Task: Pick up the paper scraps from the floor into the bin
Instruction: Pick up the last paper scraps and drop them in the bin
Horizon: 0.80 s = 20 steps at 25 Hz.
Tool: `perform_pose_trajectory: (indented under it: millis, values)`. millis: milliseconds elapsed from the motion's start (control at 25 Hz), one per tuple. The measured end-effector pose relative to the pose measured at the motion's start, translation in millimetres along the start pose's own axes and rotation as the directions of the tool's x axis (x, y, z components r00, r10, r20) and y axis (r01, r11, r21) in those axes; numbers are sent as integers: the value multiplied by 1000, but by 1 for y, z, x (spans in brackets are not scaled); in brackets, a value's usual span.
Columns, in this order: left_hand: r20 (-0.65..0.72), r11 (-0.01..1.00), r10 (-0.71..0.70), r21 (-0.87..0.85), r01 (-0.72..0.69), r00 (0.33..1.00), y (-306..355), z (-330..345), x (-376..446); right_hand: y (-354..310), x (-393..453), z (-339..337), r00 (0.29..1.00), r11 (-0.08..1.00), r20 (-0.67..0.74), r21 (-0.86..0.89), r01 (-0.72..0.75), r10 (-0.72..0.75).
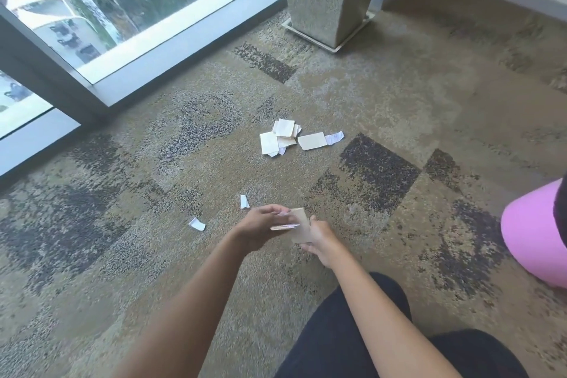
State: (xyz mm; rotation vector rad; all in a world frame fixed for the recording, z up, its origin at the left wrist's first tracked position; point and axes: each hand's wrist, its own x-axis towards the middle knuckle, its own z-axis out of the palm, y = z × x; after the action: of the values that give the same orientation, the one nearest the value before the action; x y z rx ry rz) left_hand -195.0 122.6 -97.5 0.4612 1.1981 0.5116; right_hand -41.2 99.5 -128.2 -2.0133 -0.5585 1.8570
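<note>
Both hands, left hand and right hand, pinch flat tan paper scraps between curled fingers above the mottled carpet. Loose pile of creased cream rectangles lies farther off; two small white torn bits nearer. Smooth pink rounded bin at right.

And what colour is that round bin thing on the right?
The bin is pink, seen in the head view.

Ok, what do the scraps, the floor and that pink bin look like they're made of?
Scraps in the pile: thin matte paper, cream and white, edges curled or torn. Floor: short-pile carpet, speckled fibre texture. Pink bin: probably plastic, smooth even surface; only part shows.
</note>
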Motion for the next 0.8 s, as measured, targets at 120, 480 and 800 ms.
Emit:
perform_pose_trajectory:
  millis: [120, 480, 800]
  values:
    - [-40, 998, 33, -52, -35, 999, 0, 27, 3, -3, -3, -6, 970, 906, 238, 419, -62, -44]
    - [-287, 653, 577, 724, -222, 764, -15, 73, 18, -21, 5, -22, 945, 681, 253, 730, -48, -205]
    - [-870, 898, 239, 367, 243, 431, -11, -72, 25, -24, 3, -21, 885, 640, 353, 764, -86, -303]
